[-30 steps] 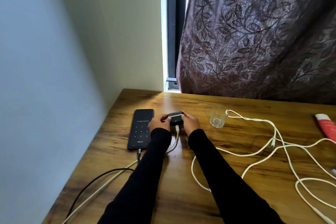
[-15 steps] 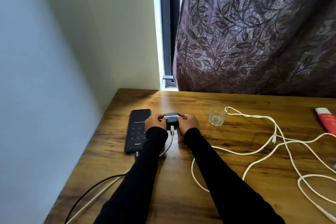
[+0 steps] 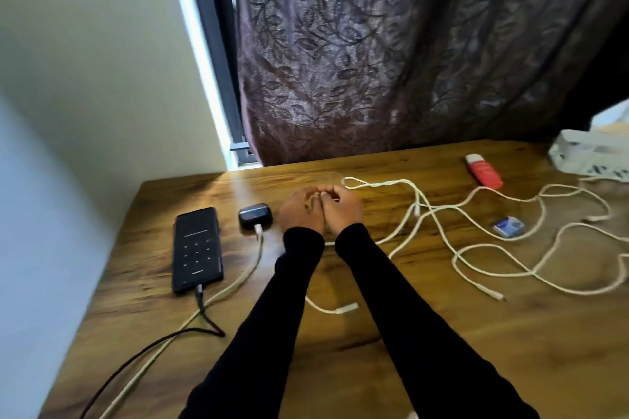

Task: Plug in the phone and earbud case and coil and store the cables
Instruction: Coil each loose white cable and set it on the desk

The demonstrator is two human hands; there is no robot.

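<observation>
A black phone (image 3: 197, 248) lies face up at the left of the wooden table (image 3: 425, 333), its screen lit and a black cable (image 3: 149, 347) plugged into its near end. Right of it sits the dark earbud case (image 3: 255, 216) with a white cable (image 3: 238, 282) plugged in. My left hand (image 3: 301, 211) and my right hand (image 3: 342, 209) meet just right of the case, fingers curled, fingertips together. A small white bit shows between them; a grip is unclear. Loose white cables (image 3: 442, 224) sprawl to the right.
A clear glass (image 3: 332, 177) stands just behind my hands, blurred. A red and white tube (image 3: 483, 170), a small blue packet (image 3: 509, 226) and a white box (image 3: 592, 153) lie at the right. The wall borders the table's left; a curtain hangs behind.
Both hands have let go of the earbud case and moved right, in front of the glass. The case now rests on the table with its cable plugged in. The view has swung right.
</observation>
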